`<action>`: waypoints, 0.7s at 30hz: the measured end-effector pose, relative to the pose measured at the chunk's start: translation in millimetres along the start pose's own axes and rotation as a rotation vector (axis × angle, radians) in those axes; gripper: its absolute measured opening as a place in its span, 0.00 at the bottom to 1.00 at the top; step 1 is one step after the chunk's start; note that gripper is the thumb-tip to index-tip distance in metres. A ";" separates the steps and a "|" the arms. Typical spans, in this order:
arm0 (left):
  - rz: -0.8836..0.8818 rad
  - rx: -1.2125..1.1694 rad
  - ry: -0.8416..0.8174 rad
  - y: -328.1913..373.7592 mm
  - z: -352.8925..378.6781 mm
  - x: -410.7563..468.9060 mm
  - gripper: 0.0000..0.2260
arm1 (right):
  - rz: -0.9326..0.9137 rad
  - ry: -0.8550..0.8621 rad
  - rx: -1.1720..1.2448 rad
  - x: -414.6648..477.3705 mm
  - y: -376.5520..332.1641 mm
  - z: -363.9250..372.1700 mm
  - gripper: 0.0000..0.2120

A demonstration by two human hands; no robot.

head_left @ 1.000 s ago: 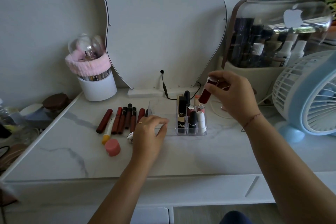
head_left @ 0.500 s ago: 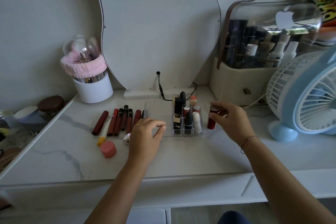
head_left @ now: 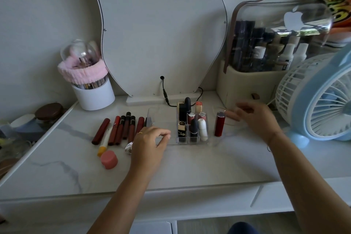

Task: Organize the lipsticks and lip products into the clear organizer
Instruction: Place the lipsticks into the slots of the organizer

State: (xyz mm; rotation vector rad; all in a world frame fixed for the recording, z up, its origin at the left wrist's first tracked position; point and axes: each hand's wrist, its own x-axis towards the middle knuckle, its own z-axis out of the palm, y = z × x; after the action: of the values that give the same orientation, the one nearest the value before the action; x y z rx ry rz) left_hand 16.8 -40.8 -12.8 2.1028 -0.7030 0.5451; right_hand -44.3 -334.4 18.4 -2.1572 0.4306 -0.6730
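While the organizer (head_left: 191,141) already holds a cluster of upright lipsticks in its right-hand cells, the job looks to me only about half done. Its left part, a wide clear bay, has nothing in it that I can see. A red lipstick (head_left: 219,124) stands upright on the table (head_left: 190,167) just right of the organizer, outside its wall and not yet slotted in. Left of the organizer lie the glosses (head_left: 121,129), a row of dark red tubes side by side. With them are a white tube (head_left: 104,141) tipped in yellow, a pink pot (head_left: 109,159) further forward, and a small silver piece (head_left: 129,147) partly hidden by the left hand (head_left: 150,144). All of these have yet to go in.

The left hand rests at the organizer's front left, fingers loosely bent with the tips at the clear wall. It grasps nothing that I can make out. The right hand (head_left: 256,117) hovers right of the organizer, near the red lipstick but apart from it. It is blurred, with fingers stretched out and seemingly empty.

Behind the organizer stand a mirror (head_left: 161,24) and its cable (head_left: 164,91). A brush cup (head_left: 94,97) sits well to its left, a case (head_left: 247,81) and a fan (head_left: 322,100) to its right. The fan crowds the right hand's room. The long glosses will probably need the wide bay, not the small cells.
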 end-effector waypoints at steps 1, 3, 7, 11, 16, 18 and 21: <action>-0.002 -0.001 -0.001 0.0 0.1 0.0 0.04 | 0.058 0.000 -0.024 7.0 3.2 1.9 0.14; -0.005 0.003 -0.002 0.4 0.0 -0.1 0.04 | 0.133 -0.070 -0.192 20.3 10.9 9.8 0.13; -0.006 0.006 -0.004 1.6 -0.8 0.2 0.04 | 0.145 -0.135 -0.409 30.5 16.3 24.5 0.13; -0.003 0.006 -0.004 1.1 -1.0 0.2 0.04 | 0.119 -0.086 -0.425 28.0 19.9 28.5 0.13; 0.015 0.005 0.000 0.0 -0.3 0.7 0.04 | 0.086 0.071 -0.237 21.8 13.0 26.8 0.15; 0.014 0.003 0.003 -0.8 -0.2 0.5 0.04 | 0.059 0.129 -0.122 15.3 6.9 24.8 0.15; 0.015 -0.003 0.007 -1.7 -0.2 -0.2 0.04 | 0.052 0.206 0.010 -1.9 -0.8 22.1 0.15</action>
State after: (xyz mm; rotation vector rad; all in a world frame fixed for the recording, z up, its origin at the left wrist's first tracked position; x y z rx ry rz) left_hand 17.7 -39.7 -13.8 2.0932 -0.7160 0.5592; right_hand -32.6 -319.5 6.9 -2.0678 0.5891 -0.8699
